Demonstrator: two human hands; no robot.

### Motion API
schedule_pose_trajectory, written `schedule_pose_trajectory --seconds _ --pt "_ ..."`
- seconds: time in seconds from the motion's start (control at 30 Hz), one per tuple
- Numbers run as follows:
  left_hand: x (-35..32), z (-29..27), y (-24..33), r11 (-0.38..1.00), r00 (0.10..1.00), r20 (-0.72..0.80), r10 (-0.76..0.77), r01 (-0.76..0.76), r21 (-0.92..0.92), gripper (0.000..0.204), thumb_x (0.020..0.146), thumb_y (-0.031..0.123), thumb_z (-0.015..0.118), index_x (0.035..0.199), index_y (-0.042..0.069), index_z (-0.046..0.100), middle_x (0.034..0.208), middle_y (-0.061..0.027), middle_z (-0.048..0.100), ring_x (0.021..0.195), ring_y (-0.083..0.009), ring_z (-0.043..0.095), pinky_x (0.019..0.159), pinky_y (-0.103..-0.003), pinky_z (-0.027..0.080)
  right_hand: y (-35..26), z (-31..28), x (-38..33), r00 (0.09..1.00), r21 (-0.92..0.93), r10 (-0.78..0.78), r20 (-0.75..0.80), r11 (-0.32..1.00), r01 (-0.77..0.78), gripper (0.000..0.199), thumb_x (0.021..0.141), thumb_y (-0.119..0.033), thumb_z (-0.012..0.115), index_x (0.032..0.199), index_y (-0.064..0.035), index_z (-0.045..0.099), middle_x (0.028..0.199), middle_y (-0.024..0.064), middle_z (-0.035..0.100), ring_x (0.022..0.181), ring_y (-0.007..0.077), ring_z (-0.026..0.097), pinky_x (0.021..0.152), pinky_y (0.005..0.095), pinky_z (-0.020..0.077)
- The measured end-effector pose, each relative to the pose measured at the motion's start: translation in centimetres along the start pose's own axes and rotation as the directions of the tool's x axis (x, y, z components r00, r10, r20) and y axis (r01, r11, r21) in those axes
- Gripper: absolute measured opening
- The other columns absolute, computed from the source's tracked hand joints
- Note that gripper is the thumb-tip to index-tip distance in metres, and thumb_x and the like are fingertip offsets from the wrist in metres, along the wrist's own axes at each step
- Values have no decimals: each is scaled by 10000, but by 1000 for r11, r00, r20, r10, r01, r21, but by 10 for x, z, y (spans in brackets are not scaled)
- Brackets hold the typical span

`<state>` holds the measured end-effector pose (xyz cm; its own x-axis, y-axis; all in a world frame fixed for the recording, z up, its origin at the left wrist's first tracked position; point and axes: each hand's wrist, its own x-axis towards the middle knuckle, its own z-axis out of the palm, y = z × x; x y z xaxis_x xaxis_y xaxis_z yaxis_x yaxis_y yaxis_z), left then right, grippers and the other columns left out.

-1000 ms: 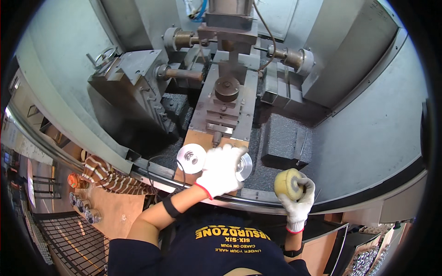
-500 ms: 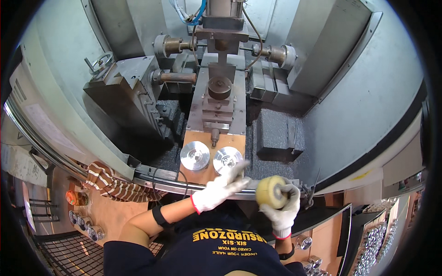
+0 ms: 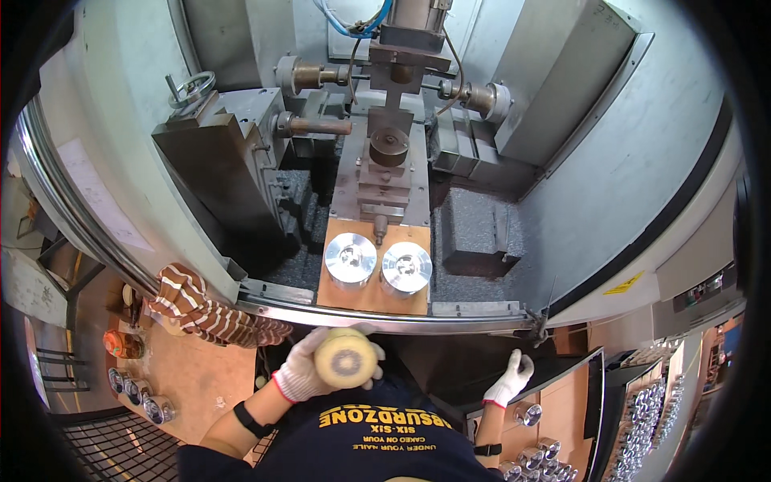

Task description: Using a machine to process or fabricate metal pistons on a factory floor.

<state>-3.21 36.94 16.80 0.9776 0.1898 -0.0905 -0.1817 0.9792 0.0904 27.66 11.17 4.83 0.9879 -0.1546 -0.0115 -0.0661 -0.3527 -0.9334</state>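
Head view: gloved left hand [image 3: 301, 368] grips the yellow round block [image 3: 345, 358] in front of the dark shirt [image 3: 321, 454], short of the metal sill [image 3: 393, 324]. Gloved right hand [image 3: 510, 379] looks empty, fingers loosely bent, near a shiny metal cup [image 3: 528, 414]. Beyond the sill, two metal discs [image 3: 350, 257] sit on the brown board [image 3: 369, 303]. Judged risk: a slack one-handed hold could drop the block. Block's far side and most gripping fingers hidden; machine column [image 3: 409, 18] cut off above.
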Motion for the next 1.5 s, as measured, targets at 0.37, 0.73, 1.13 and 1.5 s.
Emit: schedule_pose_trajectory --seconds 0.37,0.73,1.13,1.5 --pt "-41 -13 -26 982 963 -211 171 -149 112 751 868 598 552 1356 39 437 1205 -300 555 1041 -451 603 863 -520 535 -44 42 40 759 190 -620 -200 735 651 419 917 -149 670 1257 42 518 1172 164 631 1015 230 615 909 345 488" --pt "-52 -15 -17 945 939 -143 313 -292 148 749 869 620 547 1337 41 468 1210 -289 562 1029 -437 621 856 -524 541 -228 159 -56 367 361 -628 686 732 578 506 908 -92 608 1380 -20 440 1243 148 622 1111 201 618 979 318 465" --pt "-36 -35 41 902 900 69 430 -431 -5 683 855 560 628 1350 120 460 1232 -239 544 1117 -421 551 962 -498 472 -181 136 -29 597 219 -726 341 679 701 460 858 -112 652 1304 -52 555 1231 193 627 1120 329 623 949 395 488" --pt "-5 -58 87 830 830 103 548 -525 -187 634 860 551 625 1298 108 508 1215 -210 581 1104 -352 567 980 -458 471 -84 -2 -40 841 -560 -47 539 725 400 420 849 -408 669 956 -5 716 890 216 696 879 346 684 801 399 512"
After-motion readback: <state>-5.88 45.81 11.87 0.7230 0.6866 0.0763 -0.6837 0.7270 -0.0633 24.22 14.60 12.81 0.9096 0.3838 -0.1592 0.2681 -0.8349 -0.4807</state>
